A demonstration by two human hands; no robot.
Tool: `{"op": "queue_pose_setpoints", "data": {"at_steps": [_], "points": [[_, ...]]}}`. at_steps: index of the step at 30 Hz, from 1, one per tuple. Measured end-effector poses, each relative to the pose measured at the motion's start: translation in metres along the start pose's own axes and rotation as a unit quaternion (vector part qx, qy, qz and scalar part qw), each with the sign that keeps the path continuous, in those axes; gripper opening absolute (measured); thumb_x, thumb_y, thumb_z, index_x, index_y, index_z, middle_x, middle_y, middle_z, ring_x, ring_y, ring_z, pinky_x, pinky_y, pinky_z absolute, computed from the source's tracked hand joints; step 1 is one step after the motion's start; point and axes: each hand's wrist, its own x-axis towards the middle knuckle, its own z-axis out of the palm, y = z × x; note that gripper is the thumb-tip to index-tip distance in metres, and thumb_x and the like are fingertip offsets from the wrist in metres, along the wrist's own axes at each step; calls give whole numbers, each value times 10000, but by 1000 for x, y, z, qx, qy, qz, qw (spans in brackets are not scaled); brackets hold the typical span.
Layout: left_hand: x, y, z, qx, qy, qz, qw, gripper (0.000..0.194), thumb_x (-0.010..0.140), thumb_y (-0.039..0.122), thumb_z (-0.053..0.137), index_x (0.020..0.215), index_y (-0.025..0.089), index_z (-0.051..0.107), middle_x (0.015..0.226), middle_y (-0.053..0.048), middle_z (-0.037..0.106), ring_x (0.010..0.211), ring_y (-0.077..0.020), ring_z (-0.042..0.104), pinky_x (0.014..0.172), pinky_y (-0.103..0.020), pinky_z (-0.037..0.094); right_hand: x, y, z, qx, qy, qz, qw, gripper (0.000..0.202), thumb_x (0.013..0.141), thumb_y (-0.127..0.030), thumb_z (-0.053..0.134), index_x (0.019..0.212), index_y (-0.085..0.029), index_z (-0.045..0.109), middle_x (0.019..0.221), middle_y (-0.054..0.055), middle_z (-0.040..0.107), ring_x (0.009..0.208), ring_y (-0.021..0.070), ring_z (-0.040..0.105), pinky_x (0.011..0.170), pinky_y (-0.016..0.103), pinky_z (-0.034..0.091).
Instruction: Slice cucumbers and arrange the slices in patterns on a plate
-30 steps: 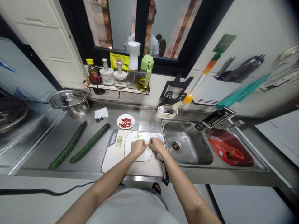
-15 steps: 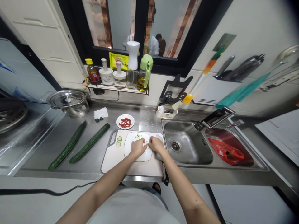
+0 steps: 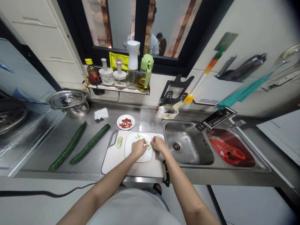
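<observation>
My left hand (image 3: 139, 148) is over the white plate (image 3: 138, 158), its fingers curled and the tips pressed on the edge of a small fan of cucumber slices (image 3: 148, 145). My right hand (image 3: 158, 144) is just right of that fan with fingers bent together. Whatever its fingertips hold, if anything, is too small to make out. Another fan of slices (image 3: 139, 136) lies near the plate's far edge. The plate rests on a cutting board (image 3: 112, 162), where a row of cucumber slices (image 3: 119, 142) lies on the left. A knife (image 3: 166, 173) sticks out at the board's right, partly under my right forearm.
Two whole cucumbers (image 3: 90, 144) lie left of the board. Behind it are a small plate of red bits (image 3: 126, 122) and a paper with cucumber ends (image 3: 101, 114). A lidded pot (image 3: 70, 103) stands far left. The double sink (image 3: 187, 156) is at the right, under a faucet (image 3: 215, 118).
My right hand has shifted slightly right, away from the nearer cucumber fan, which shows more fully now. My left hand stays almost in place.
</observation>
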Motion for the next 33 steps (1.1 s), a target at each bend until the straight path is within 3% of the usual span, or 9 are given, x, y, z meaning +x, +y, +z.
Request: {"op": "queue_pose_setpoints", "data": {"at_steps": [4, 9, 33], "points": [[3, -2, 0, -18, 11, 33, 999, 168, 867, 321, 518, 969, 230, 615, 957, -22, 677, 920, -169, 615, 773, -256, 411, 0, 6, -3, 3, 16, 13, 1000, 199, 872, -296, 499, 1002, -186, 601, 1010, 93, 665, 875, 170, 601, 645, 236, 347], [11, -4, 4, -29, 11, 68, 997, 130, 862, 278, 535, 897, 210, 640, 966, -32, 663, 918, -160, 602, 781, -248, 411, -1, 7, 4, 3, 12, 16, 1000, 192, 849, -328, 541, 970, -196, 611, 979, 79, 672, 871, 171, 600, 653, 234, 351], [25, -6, 0, 1, -23, 61, 998, 155, 834, 333, 583, 856, 213, 679, 944, -33, 681, 878, -163, 621, 739, -236, 430, -1, 6, 8, -13, -5, 18, 1000, 190, 844, -330, 552, 958, -199, 629, 1010, 85, 668, 915, 186, 602, 665, 247, 369]]}}
